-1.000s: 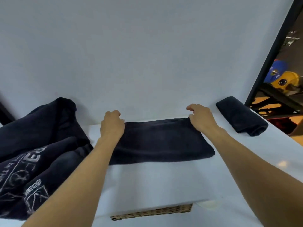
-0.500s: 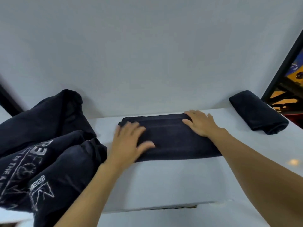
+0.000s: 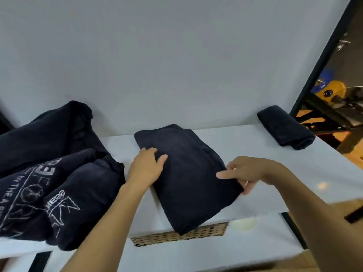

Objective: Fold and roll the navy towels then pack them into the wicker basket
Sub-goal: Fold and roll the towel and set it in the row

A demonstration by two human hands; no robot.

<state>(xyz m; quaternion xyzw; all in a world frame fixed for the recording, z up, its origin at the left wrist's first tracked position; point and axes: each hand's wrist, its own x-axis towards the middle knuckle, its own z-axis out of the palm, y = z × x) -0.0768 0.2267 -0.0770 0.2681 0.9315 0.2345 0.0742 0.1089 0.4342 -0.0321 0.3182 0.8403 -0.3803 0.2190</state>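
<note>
Hiding most of wicker basket (image 3: 157,237): table (image 3: 255,138), towel (image 3: 186,173).

Left end: heap of dark navy printed cloth (image 3: 49,163) is filling the white tabletop (image 3: 255,146) up to the pale wall (image 3: 176,65).
Centre: folded navy towel (image 3: 188,173) is lying diagonally, its near corner hanging over the front edge across the woven wicker basket (image 3: 206,231).
Right: bare tabletop is lying open between it and the rolled navy towel (image 3: 284,127).
Back: wall is closing the far edge.
</note>
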